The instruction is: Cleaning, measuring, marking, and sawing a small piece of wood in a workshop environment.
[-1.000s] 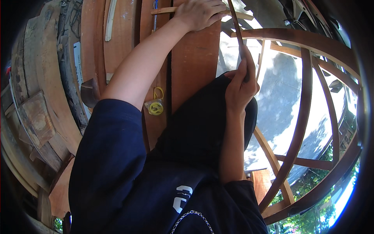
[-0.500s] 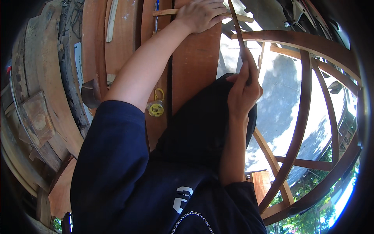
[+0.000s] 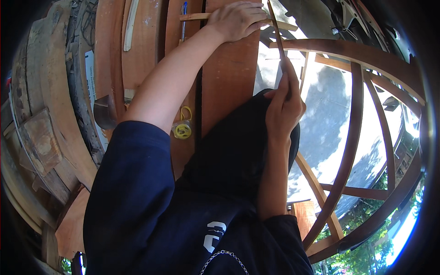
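My left hand point(image 3: 236, 20) lies over a thin wooden strip point(image 3: 195, 17), its fingers curled round it, pressing it on a reddish-brown plank point(image 3: 230, 75). The strip's other end point(image 3: 286, 25) juts past the plank's right edge. My right hand point(image 3: 285, 112) is closed on the handle of a long, narrow, dark-bladed tool point(image 3: 277, 39), seen nearly edge-on. Its blade points away from me and crosses the strip just right of my left hand. Whether it has teeth, I cannot tell.
A yellow tape measure point(image 3: 182, 130) and a blue pen point(image 3: 184, 20) lie on the boards left of the plank. A curved wooden frame point(image 3: 355, 123) stands at right. Old timber point(image 3: 43, 137) is stacked at far left. My bent knee point(image 3: 238, 137) is against the plank.
The whole view has shifted slightly. Both hands keep their hold, and the right hand and blade show only a very small movement.
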`<state>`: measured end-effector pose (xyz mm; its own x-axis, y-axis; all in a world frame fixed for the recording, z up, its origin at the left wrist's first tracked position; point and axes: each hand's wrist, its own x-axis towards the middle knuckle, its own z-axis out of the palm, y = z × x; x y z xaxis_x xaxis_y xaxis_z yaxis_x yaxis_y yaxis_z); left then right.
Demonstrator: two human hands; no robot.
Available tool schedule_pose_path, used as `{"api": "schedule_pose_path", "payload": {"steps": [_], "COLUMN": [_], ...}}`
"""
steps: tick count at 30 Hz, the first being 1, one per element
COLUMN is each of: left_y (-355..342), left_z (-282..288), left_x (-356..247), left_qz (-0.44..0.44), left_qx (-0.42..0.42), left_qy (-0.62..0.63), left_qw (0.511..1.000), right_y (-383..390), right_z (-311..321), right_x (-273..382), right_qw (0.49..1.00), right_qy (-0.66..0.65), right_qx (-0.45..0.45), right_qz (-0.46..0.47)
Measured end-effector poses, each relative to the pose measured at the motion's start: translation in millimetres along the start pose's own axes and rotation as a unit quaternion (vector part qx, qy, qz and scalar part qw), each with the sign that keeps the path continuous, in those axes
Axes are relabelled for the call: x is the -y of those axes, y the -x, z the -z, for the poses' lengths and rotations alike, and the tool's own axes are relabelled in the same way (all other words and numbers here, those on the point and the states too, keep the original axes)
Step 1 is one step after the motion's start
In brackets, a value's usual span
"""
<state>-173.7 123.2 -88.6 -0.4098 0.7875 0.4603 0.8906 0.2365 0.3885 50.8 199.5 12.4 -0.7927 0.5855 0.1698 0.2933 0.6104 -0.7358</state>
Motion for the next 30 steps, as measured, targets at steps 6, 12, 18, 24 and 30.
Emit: {"api": "schedule_pose_path", "payload": {"steps": [6,12,18,24,30], "left_y": [2,-2,2,2,1], "left_z": [-1,5,-3,-7,-7], "left_x": [1,-1,0,2,4], "left_qz": [-0.003,-0.001,-0.003,0.032,0.005], "left_qx": [-0.002,-0.002,-0.002,-0.01,-0.001], "left_qy": [-0.002,0.006,0.007,-0.026,0.038], "left_qw": [1.0,1.0,1.0,0.999,0.999], "right_y": [-23,-12,-31,-15,-26], "right_z": [-21,-7,-22,-18,-28], "right_x": [4,15,5,6,-1], "right_qw": [1.0,1.0,0.999,0.999,0.996], "right_qy": [-0.015,0.017,-0.018,0.027,0.09], "right_qx": [0.015,0.0,-0.022,-0.011,-0.009], "right_qz": [0.012,-0.019,0.025,-0.014,0.002]}}
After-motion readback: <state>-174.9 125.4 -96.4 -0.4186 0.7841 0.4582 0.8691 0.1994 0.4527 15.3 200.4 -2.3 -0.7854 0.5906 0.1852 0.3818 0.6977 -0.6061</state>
